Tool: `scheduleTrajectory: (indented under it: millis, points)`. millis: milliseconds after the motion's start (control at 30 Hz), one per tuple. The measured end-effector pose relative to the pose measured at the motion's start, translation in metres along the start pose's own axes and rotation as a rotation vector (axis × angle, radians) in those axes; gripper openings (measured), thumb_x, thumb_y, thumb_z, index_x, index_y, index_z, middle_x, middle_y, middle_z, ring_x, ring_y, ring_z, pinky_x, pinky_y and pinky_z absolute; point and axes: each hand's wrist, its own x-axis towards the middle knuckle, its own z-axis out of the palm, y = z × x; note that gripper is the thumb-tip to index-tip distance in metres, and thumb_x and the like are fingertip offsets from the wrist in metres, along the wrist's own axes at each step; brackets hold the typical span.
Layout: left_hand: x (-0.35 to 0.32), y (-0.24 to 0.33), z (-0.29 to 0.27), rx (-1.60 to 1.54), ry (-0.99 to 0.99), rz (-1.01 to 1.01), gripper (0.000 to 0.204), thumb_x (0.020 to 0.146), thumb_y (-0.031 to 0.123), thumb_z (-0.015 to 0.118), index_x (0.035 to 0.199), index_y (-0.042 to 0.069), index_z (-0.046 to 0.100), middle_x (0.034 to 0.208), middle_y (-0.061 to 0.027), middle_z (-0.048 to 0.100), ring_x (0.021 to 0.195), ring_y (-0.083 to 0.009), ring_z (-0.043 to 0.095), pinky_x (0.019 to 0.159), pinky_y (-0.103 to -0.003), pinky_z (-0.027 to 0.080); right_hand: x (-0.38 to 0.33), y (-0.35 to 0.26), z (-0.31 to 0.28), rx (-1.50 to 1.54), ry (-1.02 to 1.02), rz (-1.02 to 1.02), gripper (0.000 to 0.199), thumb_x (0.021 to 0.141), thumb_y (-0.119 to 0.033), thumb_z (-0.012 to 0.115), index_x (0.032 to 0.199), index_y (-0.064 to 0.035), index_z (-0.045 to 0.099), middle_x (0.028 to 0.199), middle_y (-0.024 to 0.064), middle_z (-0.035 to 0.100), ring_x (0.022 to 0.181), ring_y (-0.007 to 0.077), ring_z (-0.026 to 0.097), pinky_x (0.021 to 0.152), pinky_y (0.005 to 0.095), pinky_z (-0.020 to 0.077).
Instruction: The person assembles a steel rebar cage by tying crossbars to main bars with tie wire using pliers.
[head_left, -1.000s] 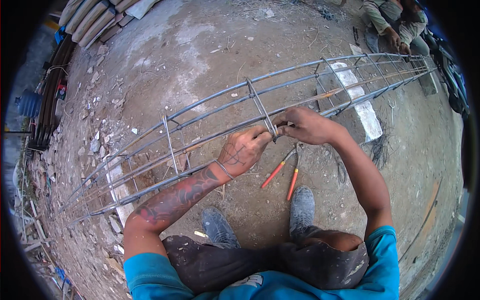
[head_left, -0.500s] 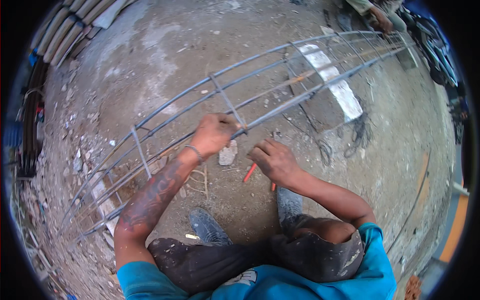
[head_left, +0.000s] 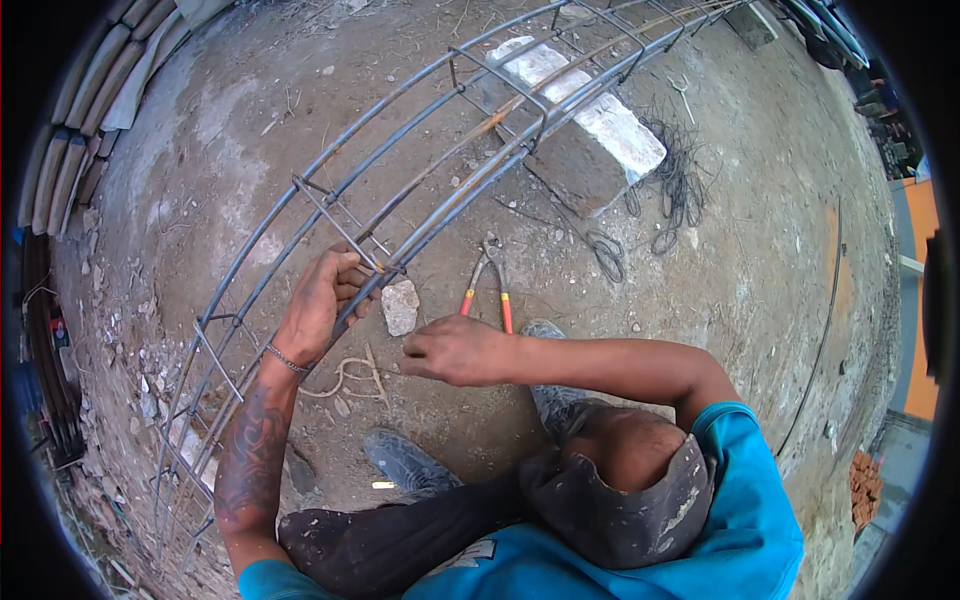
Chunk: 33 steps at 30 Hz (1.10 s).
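Observation:
A long rebar cage [head_left: 395, 200] of grey and rusty bars with square stirrups runs diagonally from lower left to upper right. My left hand [head_left: 318, 308] is closed around its nearest bars, beside a stirrup corner with a thin wire loop. Lower and to the right, my right hand [head_left: 458, 350] is apart from the cage, its fingers curled together. What those fingers hold, if anything, is too small or hidden. Pincers [head_left: 488, 262] with red and yellow handles lie spread on the ground just beyond my right hand, which hides part of a handle end.
A concrete block [head_left: 585, 125] with a white top sits under the cage. Loops of thin wire [head_left: 680, 190] lie by it. Near my hands are a stone [head_left: 401, 307] and a piece of pale cord [head_left: 355, 380]. Stacked sacks [head_left: 100, 75] stand far left, bricks [head_left: 865, 490] at right.
My right hand has moved left and closer to my body, uncovering the pincers. My left hand stays at the same stirrup joint. The view has shifted, and the other person is out of it.

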Motion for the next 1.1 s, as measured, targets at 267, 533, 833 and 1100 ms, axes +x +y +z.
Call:
scheduleTrajectory:
  millis: [267,533,833,1100]
  points:
    - [-0.002,0.008,-0.002,0.228,-0.071,0.026,0.054,0.089,0.054,0.050,0.079,0.002,0.056,0.060,-0.0012,0.050,0.049,-0.0061,0.043,0.043,-0.020,0.031,-0.108,0.047,-0.031,-0.019,-0.064,0.563,0.030,0.080,-0.024,0.065,0.106,-0.0097,0.062,0.109,0.0134,0.057,0.101,0.0298,0.055,0.083,0.0406,0.0469]
    - [0.002,0.006,-0.003,0.207,-0.128,0.005,0.053,0.090,0.052,0.048,0.079,0.002,0.059,0.062,-0.0018,0.052,0.052,-0.0066,0.044,0.046,-0.021,0.033,-0.221,0.151,-0.061,-0.559,0.075,0.962,0.026,0.080,-0.022,0.061,0.101,-0.0059,0.060,0.096,0.0125,0.061,0.096,0.0308,0.054,0.085,0.0414,0.0423]
    - [-0.010,0.010,0.003,0.388,-0.074,0.052,0.057,0.093,0.052,0.042,0.092,-0.001,0.061,0.076,-0.0057,0.059,0.066,-0.0106,0.053,0.062,-0.025,0.044,-0.218,0.092,-0.067,-0.485,0.294,0.883,0.012,0.087,-0.014,0.054,0.092,-0.0029,0.053,0.077,0.0103,0.059,0.067,0.0266,0.057,0.064,0.0375,0.0451]
    - [-0.022,0.010,0.010,0.494,0.003,0.194,0.052,0.093,0.047,0.044,0.094,-0.002,0.061,0.077,-0.0058,0.058,0.071,-0.0146,0.053,0.069,-0.031,0.044,-0.203,-0.010,-0.063,1.331,0.451,1.107,0.020,0.093,-0.022,0.054,0.097,-0.0021,0.053,0.078,0.0046,0.055,0.071,0.0137,0.053,0.068,0.0279,0.0449]
